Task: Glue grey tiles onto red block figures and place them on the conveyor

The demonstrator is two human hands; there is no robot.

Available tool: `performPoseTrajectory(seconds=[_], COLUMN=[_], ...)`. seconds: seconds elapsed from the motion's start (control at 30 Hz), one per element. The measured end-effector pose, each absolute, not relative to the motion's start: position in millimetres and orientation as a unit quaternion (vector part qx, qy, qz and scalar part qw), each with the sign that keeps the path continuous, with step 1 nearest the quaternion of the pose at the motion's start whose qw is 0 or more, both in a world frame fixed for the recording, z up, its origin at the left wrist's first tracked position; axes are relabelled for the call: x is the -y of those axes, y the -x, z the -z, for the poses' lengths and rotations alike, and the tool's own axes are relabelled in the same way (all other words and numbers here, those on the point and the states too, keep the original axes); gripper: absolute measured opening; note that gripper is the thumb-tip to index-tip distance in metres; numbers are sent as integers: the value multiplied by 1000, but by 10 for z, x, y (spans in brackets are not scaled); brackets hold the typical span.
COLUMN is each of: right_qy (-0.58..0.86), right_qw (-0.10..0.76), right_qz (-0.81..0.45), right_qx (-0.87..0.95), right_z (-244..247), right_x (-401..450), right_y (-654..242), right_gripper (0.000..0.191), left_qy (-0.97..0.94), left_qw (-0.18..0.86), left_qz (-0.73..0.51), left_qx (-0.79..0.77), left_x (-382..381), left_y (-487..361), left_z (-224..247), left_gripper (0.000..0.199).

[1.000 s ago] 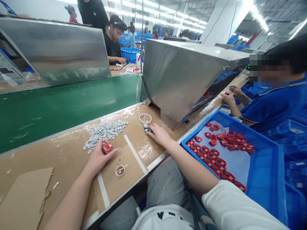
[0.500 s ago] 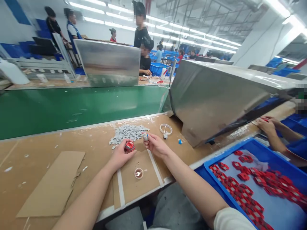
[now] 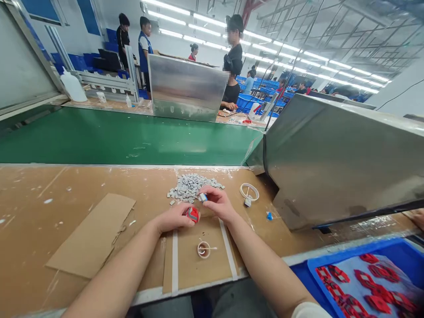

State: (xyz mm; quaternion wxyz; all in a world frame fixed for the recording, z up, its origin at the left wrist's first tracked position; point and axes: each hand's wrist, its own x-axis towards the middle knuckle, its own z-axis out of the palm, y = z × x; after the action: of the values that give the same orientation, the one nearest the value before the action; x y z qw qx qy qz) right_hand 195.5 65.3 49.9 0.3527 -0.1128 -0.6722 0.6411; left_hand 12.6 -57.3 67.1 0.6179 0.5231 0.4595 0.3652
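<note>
Red-and-grey piece (image 3: 192, 215); one item, held up in the left hand (image 3: 175, 217) above the bench (image 3: 82, 181).
Small cup (image 3: 208, 255), white stick (image 3: 213, 248) across it, nearest on the cardboard pad (image 3: 192, 276), presumably set centrally for easy reach; left hand pinching the piece, thumb on its near side, placement of the far fingers partly hidden; piece at the fingertips, its right end projecting toward the right hand (image 3: 220, 205), probably to leave the face exposed; right hand pinching a small grey-and-blue block (image 3: 202, 198), apart from the piece and slightly farther out; grey tiles (image 3: 192, 184) heaped just beyond both hands, apparently for short reach; green belt (image 3: 115, 137) past the bench's far edge.
</note>
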Motion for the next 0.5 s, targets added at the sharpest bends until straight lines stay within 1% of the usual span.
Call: performPoseTrajectory(seconds=[0.1,0.2,0.5], right_qy=[53,24,-30], right_qw=[300,266,247], right_qz=[-604,-581,-515], right_qx=[737,769,820], right_z=[-557,-580,-671], right_x=[-658,-651,-657], right_y=[-2005,-1991,-2045], right_gripper=[39,39,37], left_qy=[-505,-498,-489], left_qw=[687,722,746], left_qz=[-342,-306,-264], left_qx=[-395,-370,-368], left_x=[548,517,493], left_y=[-83,-67,-65], left_z=[-613,-596,-605], left_gripper=[37,36,31])
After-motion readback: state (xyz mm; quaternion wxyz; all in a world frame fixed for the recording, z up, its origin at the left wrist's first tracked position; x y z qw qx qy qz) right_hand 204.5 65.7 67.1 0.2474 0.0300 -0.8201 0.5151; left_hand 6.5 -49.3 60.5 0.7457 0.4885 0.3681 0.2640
